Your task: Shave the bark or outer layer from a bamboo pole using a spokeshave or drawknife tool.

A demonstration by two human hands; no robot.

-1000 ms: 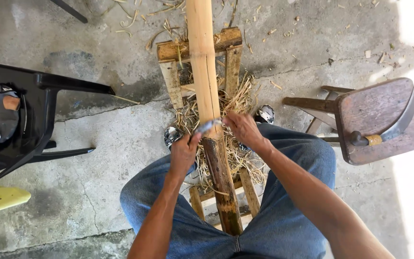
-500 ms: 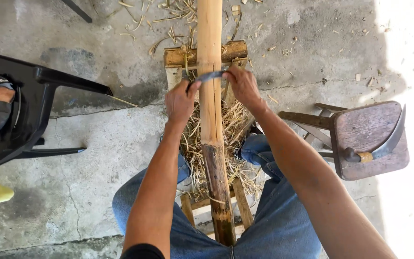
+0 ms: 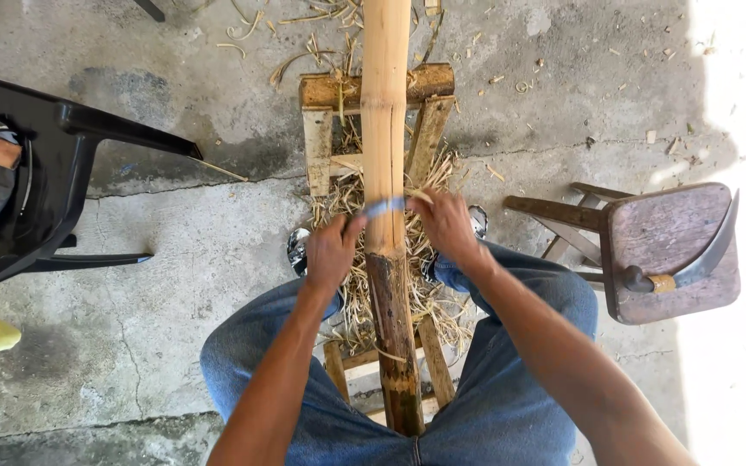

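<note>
Both hands work a blade across a bamboo pole on a wooden trestle.

I see my left hand point(image 3: 331, 252) and right hand point(image 3: 447, 226) each closed tight on one end of a two-handled blade point(image 3: 385, 207), which lies crosswise on the bamboo pole point(image 3: 385, 129) where pale stripped surface meets dark bark. The pole runs lengthwise down the middle of the wooden trestle point(image 3: 319, 129), between my knees (pale shavings point(image 3: 351, 194) are heaped under it). To the right, a curved knife point(image 3: 692, 263) rests on a wooden stool point(image 3: 649, 233); a black chair point(image 3: 71, 173) stands at left.
</note>
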